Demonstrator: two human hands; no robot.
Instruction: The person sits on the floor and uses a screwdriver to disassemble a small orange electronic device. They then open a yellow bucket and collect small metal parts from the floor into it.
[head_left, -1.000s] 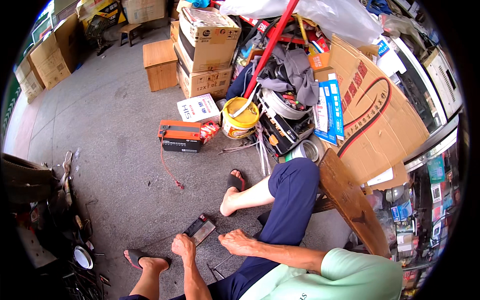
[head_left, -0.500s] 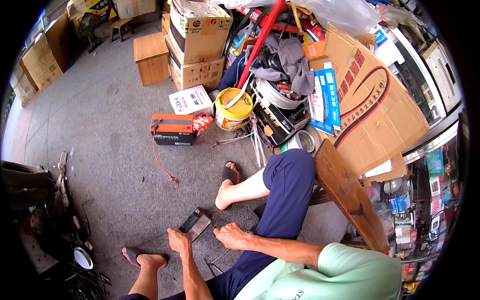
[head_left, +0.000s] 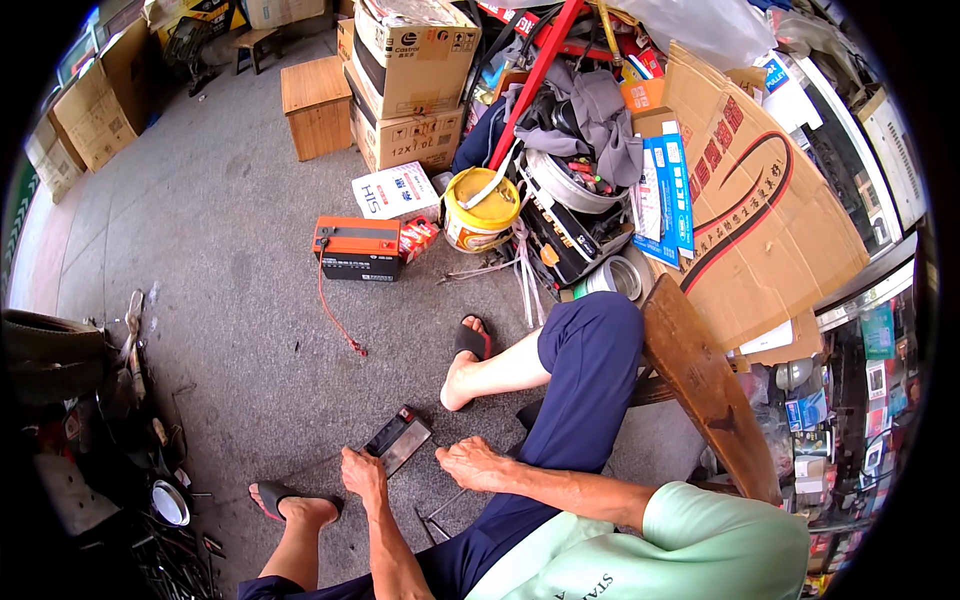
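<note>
A small dark rectangular block (head_left: 399,440) with a greyish side, like a small battery, lies tilted on the floor between my two hands. My left hand (head_left: 364,474) is closed beside its left lower end, with fingertips at or very near it. What the fingers pinch is hidden. To the right of the block, a short gap away, my right hand (head_left: 472,463) is closed over my thigh side, fingers pressed together. A small dark tip shows at its fingertips, too small to name. Thin metal rods (head_left: 432,524) stand below and between my forearms.
An orange and black battery (head_left: 360,262) with a red cord lies ahead. Around it are a yellow bucket (head_left: 480,203), stacked cartons (head_left: 415,75), a wooden stool (head_left: 316,108) and a large cardboard sheet (head_left: 765,220). A wooden bench (head_left: 715,400) is at right, tools and tyres (head_left: 50,352) at left.
The whole view has shifted slightly, so things sit a little further right. Both hands stay closed, in nearly the same places by the block.
</note>
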